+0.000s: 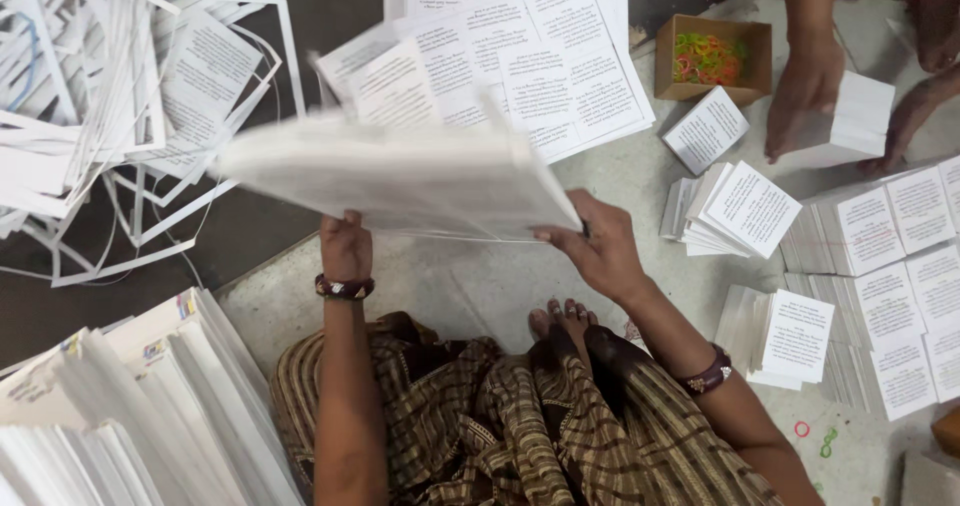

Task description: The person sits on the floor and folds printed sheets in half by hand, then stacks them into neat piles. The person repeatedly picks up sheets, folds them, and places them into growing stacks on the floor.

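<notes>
A thick stack of white paper sheets (400,176), blurred by motion, hangs above the floor in front of me. My left hand (346,248) grips its near edge from below. My right hand (598,249) clasps its right near corner, thumb on top. Beyond the stack lie large printed sheets (520,56), each divided into small text panels. My bare foot (565,318) and brown striped garment (500,416) show below.
White paper trimmings (110,96) pile up at the left. A tall stack of sheets (140,416) sits bottom left. Cut printed slips (745,211) lie in piles at the right. A cardboard box of coloured rubber bands (708,59) stands beside another person's hands (805,91).
</notes>
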A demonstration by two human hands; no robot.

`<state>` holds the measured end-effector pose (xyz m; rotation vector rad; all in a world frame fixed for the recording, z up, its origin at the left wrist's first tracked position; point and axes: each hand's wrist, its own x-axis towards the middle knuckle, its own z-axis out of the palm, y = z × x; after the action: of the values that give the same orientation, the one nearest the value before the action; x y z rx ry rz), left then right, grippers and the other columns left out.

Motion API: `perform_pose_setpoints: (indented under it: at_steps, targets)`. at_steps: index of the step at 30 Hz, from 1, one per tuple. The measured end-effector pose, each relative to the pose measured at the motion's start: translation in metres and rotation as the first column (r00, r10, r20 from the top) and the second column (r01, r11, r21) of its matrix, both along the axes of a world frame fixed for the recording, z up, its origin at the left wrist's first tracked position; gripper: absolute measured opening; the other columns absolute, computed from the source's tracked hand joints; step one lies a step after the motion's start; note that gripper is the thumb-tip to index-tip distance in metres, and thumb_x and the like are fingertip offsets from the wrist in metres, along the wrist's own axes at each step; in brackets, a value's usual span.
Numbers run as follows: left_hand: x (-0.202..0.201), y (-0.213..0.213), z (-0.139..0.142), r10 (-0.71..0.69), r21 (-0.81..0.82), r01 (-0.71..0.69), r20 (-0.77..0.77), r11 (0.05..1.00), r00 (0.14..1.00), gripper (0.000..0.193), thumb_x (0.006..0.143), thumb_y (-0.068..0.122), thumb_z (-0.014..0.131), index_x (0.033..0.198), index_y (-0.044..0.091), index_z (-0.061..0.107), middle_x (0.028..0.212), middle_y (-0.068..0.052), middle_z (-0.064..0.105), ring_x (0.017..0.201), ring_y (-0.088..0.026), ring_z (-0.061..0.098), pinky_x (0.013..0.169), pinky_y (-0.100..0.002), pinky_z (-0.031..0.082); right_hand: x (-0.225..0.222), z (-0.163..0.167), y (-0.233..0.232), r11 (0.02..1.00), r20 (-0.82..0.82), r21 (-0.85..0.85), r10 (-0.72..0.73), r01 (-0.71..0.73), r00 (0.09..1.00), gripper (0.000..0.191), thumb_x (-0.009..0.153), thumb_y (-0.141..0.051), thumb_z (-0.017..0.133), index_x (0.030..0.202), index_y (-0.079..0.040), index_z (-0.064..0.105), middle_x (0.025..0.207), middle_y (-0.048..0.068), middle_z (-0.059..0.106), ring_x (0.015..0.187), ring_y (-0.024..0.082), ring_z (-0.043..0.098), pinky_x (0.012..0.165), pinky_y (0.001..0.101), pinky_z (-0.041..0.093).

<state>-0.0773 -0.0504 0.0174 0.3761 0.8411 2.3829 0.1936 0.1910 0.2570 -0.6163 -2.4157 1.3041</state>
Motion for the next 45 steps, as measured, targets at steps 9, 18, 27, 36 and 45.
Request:
perform_pose_setpoints:
  at_steps: [9, 18, 27, 36, 45]
  targets:
    - [0.083, -0.042, 0.088, -0.244, -0.582, -0.033, -0.391, 0.813, 0.887, 0.060, 0.085, 0.004, 0.075, 0.140, 0.004, 0.052, 0.133, -0.011, 0.064, 0.117, -0.018, 0.065, 0.094, -0.037, 0.057, 0.086, -0.102, 0.018, 0.991, -0.057, -0.123, -0.060, 0.053, 0.997, 0.027, 0.100, -0.007, 0.064, 0.127, -0.004, 0.067, 0.129, 0.010, 0.072, 0.119, 0.020, 0.068, 0.102, 0.0306, 0.053]
    - [0.122, -0.033, 0.097, -0.149, -0.649, -0.299, -0.542, 0.700, 0.827, 0.066, 0.094, 0.021, 0.080, 0.148, 0.005, 0.046, 0.130, -0.013, 0.065, 0.120, -0.026, 0.064, 0.107, -0.037, 0.053, 0.118, -0.133, 0.007, 0.947, -0.198, -0.277, -0.224, 0.165, 0.954, 0.078, 0.102, -0.023, 0.070, 0.163, -0.005, 0.024, 0.164, 0.013, 0.043, 0.152, 0.027, 0.045, 0.124, 0.0389, 0.043]
    - [0.123, -0.020, 0.105, -0.029, -0.419, -0.419, -0.735, 0.805, 0.678, 0.124, 0.068, 0.020, 0.097, 0.163, 0.006, 0.018, 0.166, -0.020, 0.031, 0.154, -0.032, 0.034, 0.126, -0.048, 0.034, 0.113, -0.101, 0.010, 0.955, -0.361, -0.297, -0.128, 0.016, 0.924, 0.110, 0.082, -0.006, 0.086, 0.168, -0.011, 0.017, 0.173, 0.016, 0.027, 0.159, 0.030, 0.031, 0.130, 0.0440, 0.031]
    - [0.103, -0.018, 0.103, -0.125, -0.528, -0.206, -0.523, 0.824, 0.843, 0.096, 0.082, 0.013, 0.090, 0.161, 0.005, 0.036, 0.122, -0.010, 0.068, 0.108, -0.023, 0.071, 0.091, -0.038, 0.064, 0.105, -0.108, 0.021, 0.944, -0.170, -0.314, -0.163, 0.104, 0.972, 0.087, 0.077, 0.003, 0.083, 0.153, -0.007, 0.041, 0.132, 0.010, 0.065, 0.124, 0.021, 0.063, 0.106, 0.0371, 0.056]
    - [0.090, -0.013, 0.113, -0.456, -0.729, -0.139, -0.552, 0.670, 0.698, 0.057, 0.080, 0.012, 0.093, 0.132, 0.011, 0.069, 0.117, -0.002, 0.078, 0.106, -0.017, 0.077, 0.092, -0.031, 0.065, 0.105, -0.096, 0.035, 0.937, -0.056, -0.348, -0.027, 0.006, 0.998, 0.036, 0.086, -0.002, 0.078, 0.121, -0.001, 0.070, 0.119, 0.008, 0.073, 0.106, 0.016, 0.069, 0.090, 0.0295, 0.059]
